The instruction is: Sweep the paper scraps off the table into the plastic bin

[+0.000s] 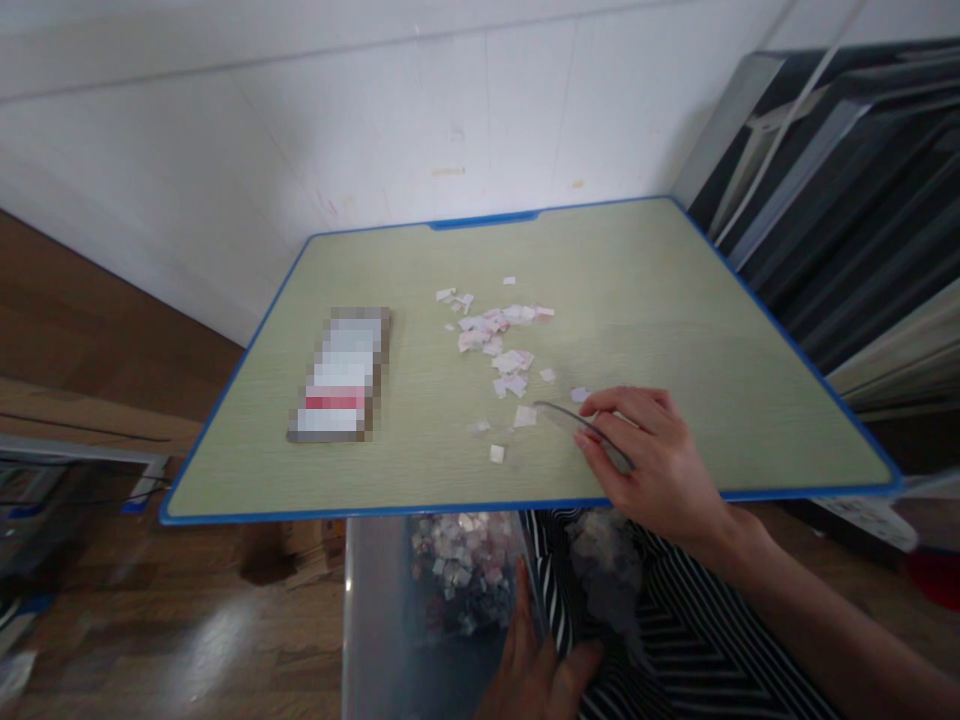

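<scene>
My right hand [649, 455] is closed on thin, dark, curved tweezers [559, 410]. Their tip touches or hovers over a small pale square piece [525, 416] on the green tabletop [675, 320]. Another white square [497, 454] lies nearer the front edge. Beyond the tip is a loose heap of torn white and pinkish paper scraps [491, 325]. Below the table, my left hand [536, 670] rests with fingers apart at the right side of a translucent plastic bin [375, 620]. Many small pale pieces [465, 550] lie inside that bin.
A phone [341, 375], blurred out, lies on the left of the blue-edged table. A white wall [487, 120] stands behind it. Dark flat panels [847, 180] lean at the right, and wooden floor [202, 620] shows at lower left.
</scene>
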